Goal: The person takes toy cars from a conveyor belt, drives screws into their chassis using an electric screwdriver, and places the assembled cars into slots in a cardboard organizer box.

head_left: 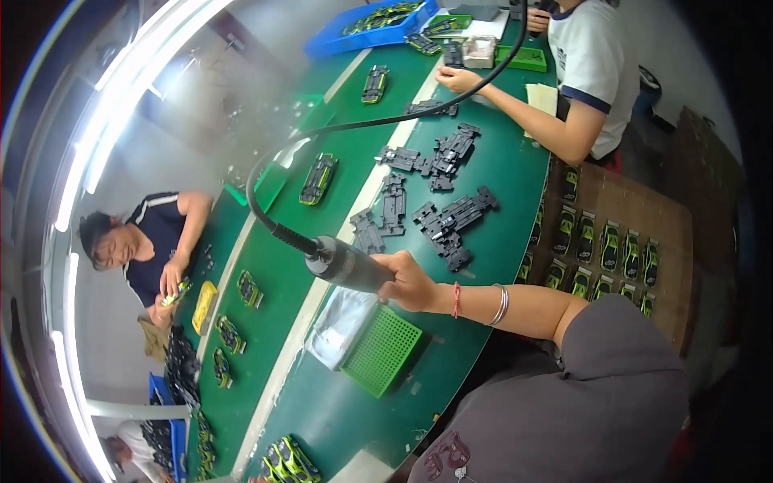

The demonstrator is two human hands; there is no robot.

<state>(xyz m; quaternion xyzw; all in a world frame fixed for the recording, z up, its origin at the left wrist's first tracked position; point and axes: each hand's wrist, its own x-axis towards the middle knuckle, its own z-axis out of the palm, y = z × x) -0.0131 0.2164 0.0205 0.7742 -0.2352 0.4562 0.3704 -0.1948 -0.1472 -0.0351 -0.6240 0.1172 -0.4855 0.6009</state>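
Above the green counter (483, 209), the right hand (411, 283) is clamped around a black cylindrical electric screwdriver (348, 266) on a cable, over a green perforated plastic tray (382, 351); black toy-car chassis parts (451, 221) lie near.

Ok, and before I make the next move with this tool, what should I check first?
1. Grip: right hand closed around the electric screwdriver: ok.
2. Screwdriver tip: hidden behind the hand: cannot tell.
3. Cable arches free above the table: ok.
4. Black chassis parts lie just beyond the hand: ok.
5. Green grid tray sits beside the hand: ok.
6. Left hand: out of view: cannot tell.
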